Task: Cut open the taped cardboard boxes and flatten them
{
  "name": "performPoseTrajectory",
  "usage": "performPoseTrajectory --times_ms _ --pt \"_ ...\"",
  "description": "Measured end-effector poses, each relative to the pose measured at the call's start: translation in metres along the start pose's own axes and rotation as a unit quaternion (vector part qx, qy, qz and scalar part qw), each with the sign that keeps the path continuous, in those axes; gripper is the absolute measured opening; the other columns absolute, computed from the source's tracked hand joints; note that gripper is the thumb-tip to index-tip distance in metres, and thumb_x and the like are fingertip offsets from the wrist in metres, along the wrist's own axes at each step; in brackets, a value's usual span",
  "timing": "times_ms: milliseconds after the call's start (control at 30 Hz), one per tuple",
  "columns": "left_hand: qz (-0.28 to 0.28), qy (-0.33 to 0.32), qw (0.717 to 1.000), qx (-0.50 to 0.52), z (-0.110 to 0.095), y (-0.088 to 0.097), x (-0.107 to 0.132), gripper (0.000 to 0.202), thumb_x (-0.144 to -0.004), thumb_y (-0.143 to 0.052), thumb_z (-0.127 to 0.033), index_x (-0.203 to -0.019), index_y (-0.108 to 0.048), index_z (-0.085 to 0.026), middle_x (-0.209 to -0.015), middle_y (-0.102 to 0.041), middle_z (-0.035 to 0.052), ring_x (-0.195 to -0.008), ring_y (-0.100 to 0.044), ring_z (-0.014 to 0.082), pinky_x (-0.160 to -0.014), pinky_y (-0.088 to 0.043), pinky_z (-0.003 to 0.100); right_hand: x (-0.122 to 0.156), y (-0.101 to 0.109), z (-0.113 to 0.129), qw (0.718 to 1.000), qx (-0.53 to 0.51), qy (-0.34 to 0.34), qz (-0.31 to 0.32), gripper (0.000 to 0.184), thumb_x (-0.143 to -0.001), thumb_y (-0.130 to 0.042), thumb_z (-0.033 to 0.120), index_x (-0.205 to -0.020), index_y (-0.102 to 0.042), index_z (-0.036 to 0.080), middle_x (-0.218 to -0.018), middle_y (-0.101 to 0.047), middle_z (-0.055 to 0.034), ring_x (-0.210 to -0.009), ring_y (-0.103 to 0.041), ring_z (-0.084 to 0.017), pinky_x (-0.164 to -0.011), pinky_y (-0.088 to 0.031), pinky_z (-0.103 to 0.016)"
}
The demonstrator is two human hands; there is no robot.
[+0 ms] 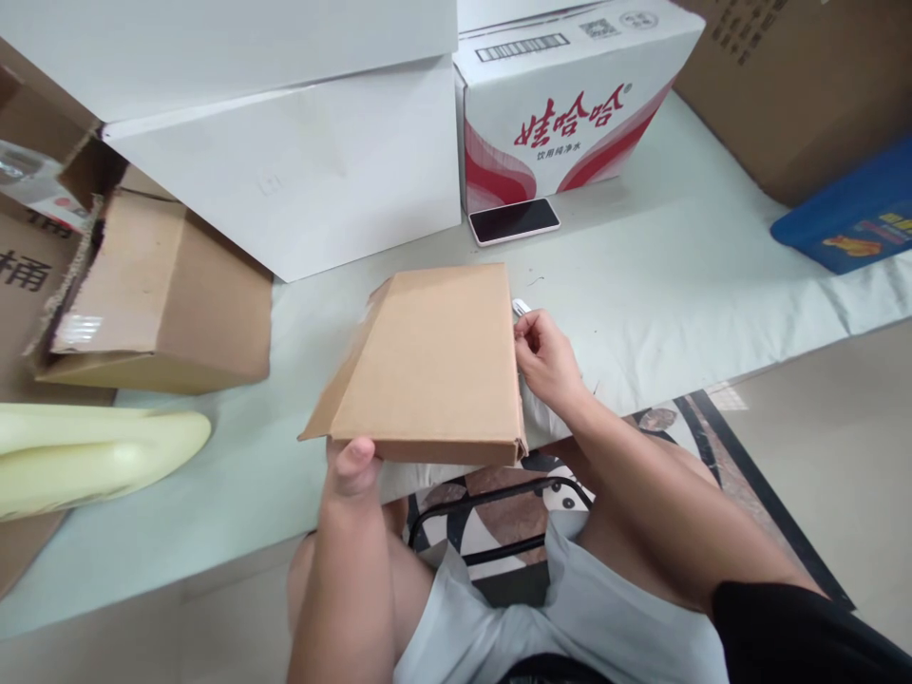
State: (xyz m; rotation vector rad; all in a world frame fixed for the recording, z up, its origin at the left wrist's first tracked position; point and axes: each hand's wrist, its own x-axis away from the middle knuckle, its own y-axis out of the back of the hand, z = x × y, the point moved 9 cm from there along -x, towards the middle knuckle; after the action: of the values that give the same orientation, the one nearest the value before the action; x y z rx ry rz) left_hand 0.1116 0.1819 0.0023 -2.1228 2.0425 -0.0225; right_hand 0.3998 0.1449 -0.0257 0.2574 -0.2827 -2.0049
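Note:
A flat brown cardboard box [434,351] is in front of me, tilted at the table's front edge, with a flap slanting out along its left side. My left hand [352,467] grips its near left corner, thumb on the edge and the other fingers hidden beneath. At the right side of the box, my right hand [545,356] has its fingers curled in a pinch against the edge. Just beyond those fingertips shows the end of a small white object [522,307]; whether the fingers hold it is unclear. Part of a whitish item [542,418] appears below my right hand.
A phone [514,221] lies before a white and red carton [570,104]. Large white boxes [299,161] stand at the back left. An opened cardboard box [178,285] and a pale yellow object [100,456] are on the left, a blue package [847,223] on the right.

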Motion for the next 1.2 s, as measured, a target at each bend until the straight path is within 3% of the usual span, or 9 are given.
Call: performPoseTrajectory --times_ms 167,467,633,733,867,1033,1133,1200 --pt "0.002 -0.004 1.000 0.016 -0.008 -0.010 -0.002 0.084 -0.044 -0.080 -0.079 -0.109 -0.073 -0.026 -0.115 -0.073 0.0102 -0.124 -0.064 0.0392 -0.096 -0.060 0.049 0.000 0.001 0.000 1.000 0.001 0.002 -0.001 0.012 -0.079 -0.049 0.015 -0.086 -0.049 0.025 -0.068 -0.047 0.0056 -0.062 -0.042 -0.013 -0.064 -0.032 -0.030" --pt "0.010 -0.047 0.997 0.065 -0.035 -0.026 -0.009 0.074 -0.053 -0.078 -0.073 -0.112 -0.073 -0.029 -0.119 -0.074 0.0082 -0.131 -0.060 0.0398 -0.105 -0.054 0.052 0.002 0.007 0.002 0.998 -0.051 -0.018 -0.019 0.014 -0.089 -0.041 0.016 -0.089 -0.052 0.025 -0.071 -0.053 0.0030 -0.066 -0.053 -0.014 -0.066 -0.039 -0.031" --pt "-0.048 -0.044 0.993 0.098 -0.038 -0.022 -0.009 0.075 -0.055 -0.076 -0.072 -0.115 -0.074 -0.027 -0.123 -0.074 0.0094 -0.131 -0.059 0.0422 -0.108 -0.051 0.055 0.000 0.013 0.006 0.999 -0.018 -0.005 -0.045 0.004 -0.087 -0.056 0.026 -0.090 -0.056 0.025 -0.063 -0.046 0.0064 -0.057 -0.043 -0.013 -0.059 -0.035 -0.029" --pt "-0.073 -0.049 0.989 0.118 -0.038 -0.017 -0.009 0.074 -0.055 -0.075 -0.073 -0.114 -0.075 -0.028 -0.126 -0.074 0.0088 -0.132 -0.058 0.0430 -0.109 -0.050 0.055 -0.001 0.016 0.005 0.997 -0.033 0.007 -0.063 0.012 -0.079 -0.066 0.027 -0.085 -0.056 0.024 -0.068 -0.052 0.0055 -0.062 -0.048 -0.012 -0.063 -0.038 -0.029" --pt "-0.072 -0.076 0.986 0.132 -0.041 -0.013 -0.010 0.067 -0.062 -0.070 -0.073 -0.111 -0.077 -0.029 -0.128 -0.073 0.0075 -0.135 -0.057 0.0421 -0.112 -0.048 0.055 -0.001 0.013 0.000 0.997 -0.064 -0.006 -0.051 0.018 -0.079 -0.070 0.037 -0.081 -0.059 0.023 -0.071 -0.060 0.0032 -0.064 -0.052 -0.012 -0.065 -0.042 -0.030" --pt "-0.069 -0.082 0.989 0.098 -0.046 -0.013 -0.011 0.074 -0.059 -0.072 -0.074 -0.118 -0.073 -0.031 -0.129 -0.072 0.0057 -0.137 -0.055 0.0408 -0.114 -0.047 0.054 0.001 0.004 -0.001 0.997 -0.078 -0.028 -0.005 0.022 -0.083 -0.067 0.043 -0.088 -0.066 0.022 -0.071 -0.068 0.0003 -0.064 -0.059 -0.013 -0.066 -0.047 -0.031" --pt "-0.028 -0.096 0.992 0.083 -0.050 -0.021 -0.012 0.069 -0.064 -0.073 -0.070 -0.119 -0.072 -0.028 -0.129 -0.072 0.0067 -0.137 -0.055 0.0395 -0.116 -0.046 0.053 0.004 -0.001 0.002 0.996 -0.078 -0.031 0.029 0.031 -0.093 -0.056 0.051 -0.089 -0.065 0.022 -0.055 -0.057 0.0040 -0.052 -0.051 -0.012 -0.057 -0.041 -0.029" --pt "-0.009 -0.110 0.990 0.089 -0.052 -0.025 -0.012 0.066 -0.065 -0.074 -0.066 -0.118 -0.071 -0.027 -0.129 -0.072 0.0067 -0.138 -0.055 0.0388 -0.116 -0.047 0.052 0.007 -0.002 0.006 0.996 -0.073 -0.021 0.044 0.044 -0.095 -0.050 0.060 -0.075 -0.060 0.023 -0.047 -0.045 0.0057 -0.046 -0.041 -0.011 -0.051 -0.034 -0.028"
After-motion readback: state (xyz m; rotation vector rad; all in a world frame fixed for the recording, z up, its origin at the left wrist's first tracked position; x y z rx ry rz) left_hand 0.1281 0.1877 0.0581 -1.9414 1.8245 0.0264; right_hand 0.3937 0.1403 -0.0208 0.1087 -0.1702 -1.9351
